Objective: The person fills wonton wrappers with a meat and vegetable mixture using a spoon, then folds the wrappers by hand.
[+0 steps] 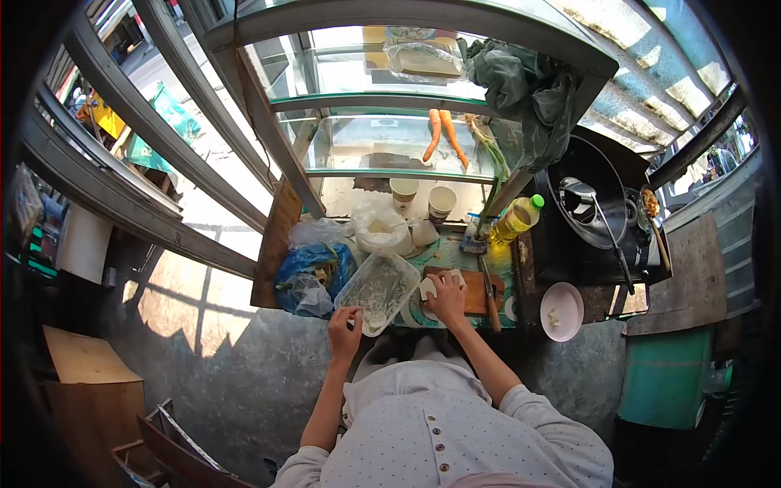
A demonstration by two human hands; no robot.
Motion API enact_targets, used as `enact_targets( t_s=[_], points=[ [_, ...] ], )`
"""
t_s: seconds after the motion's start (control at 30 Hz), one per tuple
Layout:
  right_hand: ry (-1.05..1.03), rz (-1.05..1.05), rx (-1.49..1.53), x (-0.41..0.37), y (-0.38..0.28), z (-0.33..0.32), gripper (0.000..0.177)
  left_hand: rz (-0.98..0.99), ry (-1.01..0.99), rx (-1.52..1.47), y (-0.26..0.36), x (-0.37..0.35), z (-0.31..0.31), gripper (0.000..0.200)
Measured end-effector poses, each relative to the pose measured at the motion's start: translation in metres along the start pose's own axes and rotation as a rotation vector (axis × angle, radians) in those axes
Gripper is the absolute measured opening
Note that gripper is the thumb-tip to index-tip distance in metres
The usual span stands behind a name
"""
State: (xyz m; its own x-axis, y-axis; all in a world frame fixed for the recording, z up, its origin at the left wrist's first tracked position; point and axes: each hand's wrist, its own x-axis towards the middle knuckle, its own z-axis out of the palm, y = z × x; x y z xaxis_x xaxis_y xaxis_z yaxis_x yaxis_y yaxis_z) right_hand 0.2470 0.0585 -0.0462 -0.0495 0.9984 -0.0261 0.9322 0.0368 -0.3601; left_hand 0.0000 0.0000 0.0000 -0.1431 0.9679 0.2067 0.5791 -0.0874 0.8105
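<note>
My left hand (345, 330) is closed, fingers curled at the lower left corner of a clear plastic container (377, 286) with whitish residue inside. The right hand (447, 299) presses down with bent fingers on a flat whitish piece (428, 286), which sticks out on both sides of them; I cannot tell what it is. Under it lies a wooden cutting board (476, 302). A knife (490, 299) rests along the board's right part, handle toward me. Left of the container sits a blue plastic bag (303, 268) with food scraps. Behind the container stands an open white plastic bag (381, 226).
Two paper cups (440, 202) stand at the back. An oil bottle (517, 220) leans near the right post. Carrots (449, 137) lie on the glass shelf. On the right are a wok (587, 191) with a ladle and a pink bowl (562, 326) holding small pale pieces.
</note>
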Motion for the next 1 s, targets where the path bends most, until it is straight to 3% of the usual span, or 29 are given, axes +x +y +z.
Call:
enact_targets(
  t_s=[0.17, 0.3, 0.57, 0.7, 0.8, 0.9, 0.93, 1.0],
  points=[
    [-0.014, 0.013, -0.148, 0.012, 0.002, 0.029, 0.054, -0.028, 0.093, 0.024, -0.023, -0.012, -0.029, 0.008],
    [0.121, 0.042, -0.155, 0.005, 0.002, 0.039, 0.042, -0.042, 0.079, -0.019, -0.024, -0.018, -0.04, 0.008],
    [0.16, 0.138, 0.041, 0.012, 0.014, 0.048, 0.019, 0.018, -0.059, -0.056, -0.037, -0.026, -0.058, 0.008],
    [0.184, 0.095, 0.203, 0.011, 0.004, 0.025, 0.008, 0.037, -0.11, -0.038, -0.04, -0.023, -0.074, 0.009],
    [0.106, 0.11, 0.661, -0.001, -0.014, -0.017, 0.007, 0.057, -0.117, -0.039, -0.043, -0.022, -0.082, 0.009],
    [0.102, -0.02, -0.026, -0.018, -0.031, -0.061, 0.012, 0.072, -0.109, -0.054, -0.039, -0.012, -0.08, 0.009],
    [0.017, 0.075, 0.285, -0.017, -0.026, -0.06, 0.014, 0.072, -0.106, -0.071, -0.035, -0.012, -0.077, 0.009],
    [-0.077, 0.083, 0.327, -0.021, -0.038, -0.075, 0.012, 0.054, -0.109, -0.126, -0.024, -0.011, -0.071, 0.01]
  ],
)
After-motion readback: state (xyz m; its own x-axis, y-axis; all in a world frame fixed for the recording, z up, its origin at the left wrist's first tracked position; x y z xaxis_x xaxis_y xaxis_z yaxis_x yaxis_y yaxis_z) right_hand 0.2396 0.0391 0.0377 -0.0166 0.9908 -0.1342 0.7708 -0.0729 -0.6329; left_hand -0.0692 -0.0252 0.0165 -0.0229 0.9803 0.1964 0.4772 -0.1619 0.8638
